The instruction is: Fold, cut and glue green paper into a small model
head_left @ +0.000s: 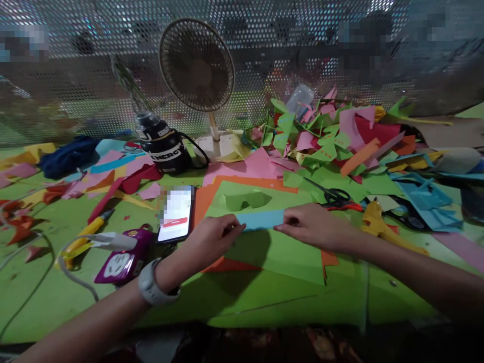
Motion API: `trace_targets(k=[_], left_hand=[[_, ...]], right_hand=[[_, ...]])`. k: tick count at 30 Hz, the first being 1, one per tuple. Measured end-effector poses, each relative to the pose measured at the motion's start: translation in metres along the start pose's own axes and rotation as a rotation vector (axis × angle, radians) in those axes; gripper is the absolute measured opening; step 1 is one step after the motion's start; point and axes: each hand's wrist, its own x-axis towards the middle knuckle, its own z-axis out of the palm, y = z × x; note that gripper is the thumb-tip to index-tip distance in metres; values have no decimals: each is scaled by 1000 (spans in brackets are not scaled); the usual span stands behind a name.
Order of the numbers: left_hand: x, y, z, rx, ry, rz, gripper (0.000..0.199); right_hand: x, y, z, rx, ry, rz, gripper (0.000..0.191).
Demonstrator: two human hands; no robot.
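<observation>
A strip of light blue paper (260,221) is stretched level between my two hands. My left hand (217,237), with a pale watch on its wrist, pinches the strip's left end. At the other end my right hand (308,226) is closed on it, fingertips curled around the edge. Under the strip lie green sheets (287,257), with orange paper (206,199) showing from beneath. Just beyond the strip stands a green paper cutout shaped like glasses (244,200). A lit phone (176,214) lies left of the sheets.
Scissors (333,194) and a yellow glue gun (385,229) lie right of my hands. A purple power bank-like box (124,257) with cables sits at left. Behind are a black bottle (164,148), a fan (198,65) and heaped paper scraps (321,136) before a perforated metal screen (264,30).
</observation>
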Motion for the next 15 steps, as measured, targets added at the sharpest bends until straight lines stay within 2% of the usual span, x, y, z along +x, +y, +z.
trace_targets(k=[3,5,9,12,15], left_hand=[[18,10,10,-206,-167,-77,24],[28,11,18,-265,-208,-135,24],[39,4,26,-322,-284,-173,25],[45,-2,27,-351,-344,-208,29],[52,-4,28,-392,-400,-285,43]], right_hand=[[32,-7,3,359,-316,133,31],[48,-5,12,470,-427,224,35],[59,2,24,503,-474,275,41],[54,9,21,515,-486,291,43],[46,20,14,513,-490,299,43]])
